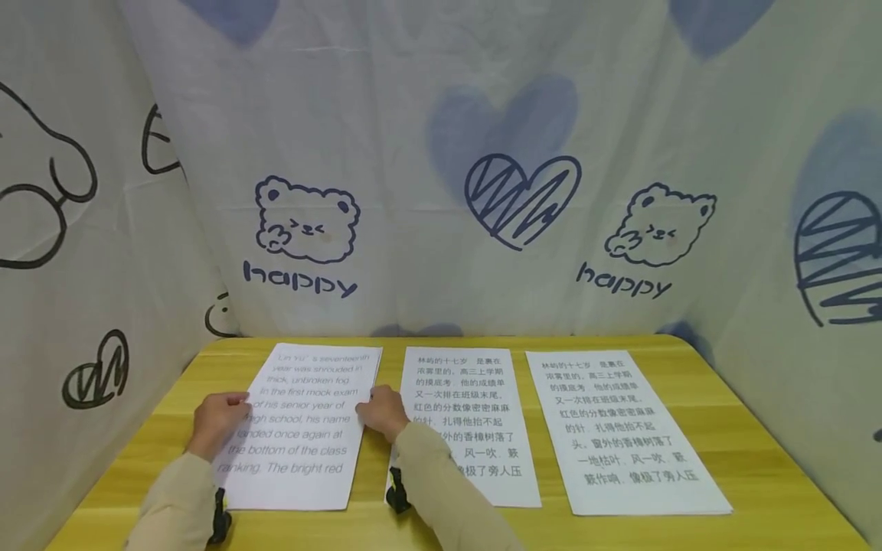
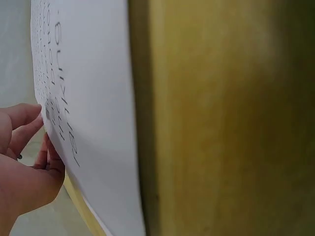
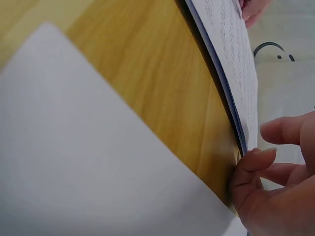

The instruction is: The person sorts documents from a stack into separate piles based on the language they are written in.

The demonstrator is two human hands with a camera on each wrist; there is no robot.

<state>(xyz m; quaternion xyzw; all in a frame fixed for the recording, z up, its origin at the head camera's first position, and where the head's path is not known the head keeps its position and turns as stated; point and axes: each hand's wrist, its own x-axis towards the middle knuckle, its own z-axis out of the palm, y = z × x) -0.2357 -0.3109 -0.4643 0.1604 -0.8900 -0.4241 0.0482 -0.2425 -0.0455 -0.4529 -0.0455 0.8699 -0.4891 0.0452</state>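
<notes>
A stack of white printed sheets (image 1: 296, 428) with large English text is at the left of the table, one hand at each side edge. My left hand (image 1: 219, 421) holds its left edge; in the left wrist view, the fingertips (image 2: 35, 109) meet the paper's edge and other fingers curl beside it. On the opposite edge, my right hand (image 1: 384, 412) grips with bent fingers. The right wrist view shows a curled finger (image 3: 258, 158) against the sheets' edge, with another digit standing above. A dark shadow line runs under the stack in both wrist views.
A page of Chinese text (image 1: 475, 383) lies in the middle, partly under the right forearm. Another Chinese-text page (image 1: 613, 428) lies to its right, slightly askew. Both rest on the yellow wood-grain table (image 1: 751, 474). A white cloth (image 1: 413, 283) with hearts and bears hangs behind.
</notes>
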